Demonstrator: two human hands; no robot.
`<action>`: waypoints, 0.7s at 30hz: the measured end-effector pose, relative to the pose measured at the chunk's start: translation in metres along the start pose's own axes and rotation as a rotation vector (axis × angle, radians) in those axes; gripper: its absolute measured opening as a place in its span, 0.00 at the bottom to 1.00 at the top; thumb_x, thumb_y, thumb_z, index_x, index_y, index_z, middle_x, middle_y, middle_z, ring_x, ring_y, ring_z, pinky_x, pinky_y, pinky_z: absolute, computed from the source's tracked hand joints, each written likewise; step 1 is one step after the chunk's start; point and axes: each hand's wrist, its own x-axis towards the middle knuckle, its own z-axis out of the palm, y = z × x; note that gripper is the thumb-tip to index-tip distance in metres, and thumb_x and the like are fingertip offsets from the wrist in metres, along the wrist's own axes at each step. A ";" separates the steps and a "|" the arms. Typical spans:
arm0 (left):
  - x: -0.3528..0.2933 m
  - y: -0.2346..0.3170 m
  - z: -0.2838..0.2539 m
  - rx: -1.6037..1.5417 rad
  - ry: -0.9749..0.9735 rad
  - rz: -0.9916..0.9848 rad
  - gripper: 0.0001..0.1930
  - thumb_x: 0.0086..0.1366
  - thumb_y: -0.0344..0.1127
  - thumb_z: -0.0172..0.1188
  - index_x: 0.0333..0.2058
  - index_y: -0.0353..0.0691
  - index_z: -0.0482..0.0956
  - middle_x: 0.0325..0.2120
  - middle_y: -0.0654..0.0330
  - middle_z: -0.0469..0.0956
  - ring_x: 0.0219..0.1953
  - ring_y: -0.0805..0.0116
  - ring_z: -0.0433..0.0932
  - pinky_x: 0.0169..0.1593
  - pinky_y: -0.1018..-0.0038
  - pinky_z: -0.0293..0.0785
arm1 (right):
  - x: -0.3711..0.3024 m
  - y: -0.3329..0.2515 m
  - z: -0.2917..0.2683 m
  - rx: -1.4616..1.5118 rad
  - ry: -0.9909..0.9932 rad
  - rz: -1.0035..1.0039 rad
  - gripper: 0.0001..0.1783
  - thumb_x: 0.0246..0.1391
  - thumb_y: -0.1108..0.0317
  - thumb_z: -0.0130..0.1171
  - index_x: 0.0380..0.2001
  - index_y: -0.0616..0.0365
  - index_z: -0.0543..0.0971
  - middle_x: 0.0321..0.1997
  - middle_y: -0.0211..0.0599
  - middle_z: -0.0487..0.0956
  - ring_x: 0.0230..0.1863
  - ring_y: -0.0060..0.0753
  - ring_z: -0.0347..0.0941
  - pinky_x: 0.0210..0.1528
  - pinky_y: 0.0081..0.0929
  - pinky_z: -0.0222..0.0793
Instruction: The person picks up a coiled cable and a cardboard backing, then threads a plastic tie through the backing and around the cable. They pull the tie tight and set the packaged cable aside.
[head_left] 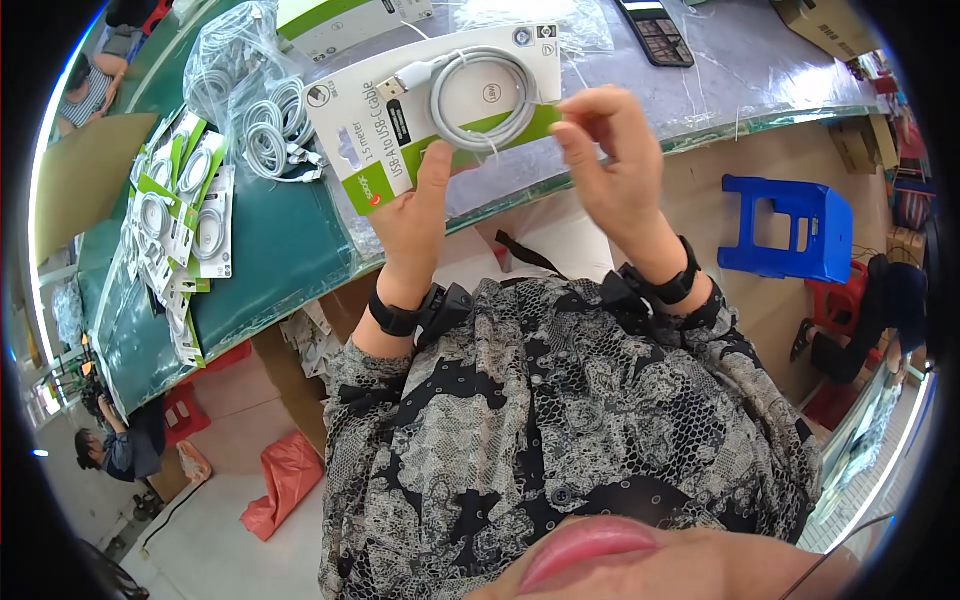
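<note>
My left hand (412, 222) grips the lower left of a white and green packaging card (345, 125), its thumb lying on the front. Fastened to the card is a coiled grey-white USB cable (437, 100), with its plug pointing left and thin ties around the coil. At the card's right edge is my right hand (618, 165), thumb and forefinger curled close together by the coil's right side. Whatever thin thing may be between those fingertips is too small to make out. The card is tilted, raised above the table's near edge.
Several carded cables (180, 205) lie in a pile at left. Beside them are loose coiled cables (270, 135) and a clear plastic bag (232, 50). A green and white box (345, 22) and a phone (655, 32) lie farther back. A blue stool (790, 228) stands right.
</note>
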 end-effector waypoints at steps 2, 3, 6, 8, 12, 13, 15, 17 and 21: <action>0.003 0.013 0.002 -0.101 -0.029 -0.056 0.17 0.63 0.28 0.56 0.50 0.32 0.69 0.42 0.57 0.75 0.39 0.67 0.78 0.37 0.70 0.80 | -0.011 0.016 -0.009 0.296 0.131 0.324 0.07 0.56 0.77 0.54 0.39 0.62 0.71 0.30 0.32 0.72 0.30 0.17 0.69 0.34 0.16 0.69; 0.005 0.021 0.005 -0.208 -0.054 -0.110 0.17 0.63 0.28 0.55 0.50 0.32 0.68 0.42 0.56 0.75 0.39 0.67 0.78 0.37 0.69 0.81 | -0.011 0.024 -0.008 0.297 0.137 0.330 0.07 0.56 0.77 0.54 0.39 0.62 0.71 0.30 0.32 0.72 0.30 0.17 0.69 0.34 0.16 0.69; 0.004 0.027 0.007 -0.341 -0.117 -0.184 0.17 0.64 0.28 0.53 0.51 0.32 0.67 0.42 0.55 0.75 0.40 0.66 0.78 0.38 0.67 0.82 | -0.007 0.047 -0.009 0.449 0.055 0.594 0.13 0.54 0.78 0.54 0.44 0.63 0.72 0.38 0.37 0.75 0.37 0.23 0.72 0.43 0.21 0.69; 0.003 0.027 0.006 -0.402 -0.183 -0.206 0.16 0.65 0.28 0.52 0.51 0.32 0.66 0.43 0.55 0.75 0.41 0.65 0.78 0.38 0.65 0.83 | -0.010 0.042 0.005 0.234 -0.067 0.380 0.16 0.53 0.78 0.54 0.47 0.63 0.71 0.42 0.39 0.75 0.42 0.28 0.72 0.47 0.25 0.68; -0.001 0.028 0.006 -0.404 -0.229 -0.231 0.16 0.65 0.28 0.51 0.51 0.33 0.67 0.43 0.54 0.75 0.41 0.64 0.79 0.38 0.64 0.83 | -0.016 0.060 0.035 0.172 -0.209 0.089 0.22 0.50 0.77 0.56 0.51 0.62 0.71 0.50 0.43 0.75 0.51 0.39 0.71 0.53 0.32 0.66; -0.002 0.028 0.006 -0.397 -0.231 -0.234 0.16 0.65 0.28 0.51 0.51 0.33 0.67 0.43 0.54 0.75 0.41 0.64 0.79 0.38 0.64 0.83 | -0.016 0.065 0.040 0.253 -0.224 0.047 0.23 0.49 0.76 0.57 0.51 0.61 0.71 0.51 0.44 0.74 0.53 0.41 0.70 0.54 0.33 0.66; -0.004 0.027 0.004 -0.380 -0.205 -0.241 0.16 0.66 0.28 0.50 0.51 0.32 0.67 0.43 0.54 0.75 0.41 0.63 0.79 0.38 0.64 0.83 | -0.016 0.066 0.043 0.202 -0.205 -0.041 0.23 0.49 0.76 0.58 0.51 0.62 0.72 0.50 0.44 0.75 0.52 0.41 0.71 0.53 0.33 0.66; -0.004 0.028 0.005 -0.368 -0.198 -0.246 0.16 0.66 0.28 0.50 0.51 0.32 0.67 0.43 0.54 0.75 0.41 0.63 0.79 0.38 0.64 0.83 | -0.015 0.067 0.046 0.084 -0.174 -0.220 0.22 0.48 0.76 0.58 0.49 0.62 0.73 0.49 0.44 0.75 0.51 0.41 0.71 0.53 0.33 0.67; -0.003 0.038 0.011 -0.414 -0.148 -0.258 0.15 0.66 0.28 0.49 0.51 0.32 0.67 0.43 0.54 0.75 0.41 0.64 0.79 0.37 0.64 0.83 | -0.018 0.062 0.052 -0.167 -0.127 -0.245 0.22 0.47 0.77 0.59 0.49 0.62 0.73 0.47 0.43 0.76 0.50 0.40 0.72 0.51 0.33 0.68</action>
